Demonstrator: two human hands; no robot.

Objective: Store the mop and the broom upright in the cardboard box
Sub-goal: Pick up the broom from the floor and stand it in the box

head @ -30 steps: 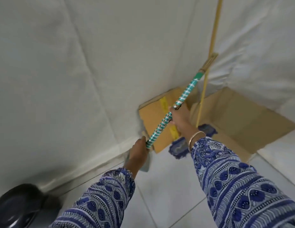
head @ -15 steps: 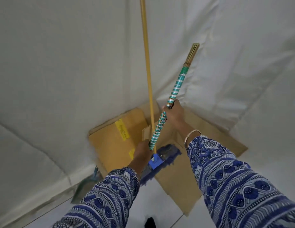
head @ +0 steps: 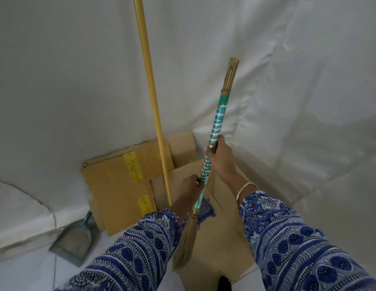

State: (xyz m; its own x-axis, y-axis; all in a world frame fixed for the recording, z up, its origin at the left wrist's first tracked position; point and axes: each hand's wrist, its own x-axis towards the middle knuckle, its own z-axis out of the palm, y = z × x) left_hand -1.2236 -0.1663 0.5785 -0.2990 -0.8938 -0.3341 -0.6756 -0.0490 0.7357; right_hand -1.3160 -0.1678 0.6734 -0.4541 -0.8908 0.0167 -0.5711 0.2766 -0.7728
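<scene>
An open cardboard box [head: 115, 185] sits on the floor in the corner of white cloth walls. The mop stands in it, its long yellow pole [head: 150, 89] leaning against the wall and its blue head [head: 206, 211] partly hidden behind my arms. I hold the broom [head: 218, 122] by its teal-and-white wrapped handle, nearly upright over the box. My right hand [head: 219, 158] grips the handle higher up, my left hand [head: 190, 191] grips it lower. The straw bristles [head: 186, 244] hang down over the box's front part.
A teal dustpan [head: 74, 242] leans on the floor left of the box, against the cloth wall. White cloth walls close in behind and to the right. The box flaps [head: 241, 255] spread out toward me. A dark object [head: 224, 283] shows at the bottom edge.
The view has moved closer and over the box. The broom has swung from slanted to nearly upright, bristles now down over the box. Both hands keep their grip on the handle.
</scene>
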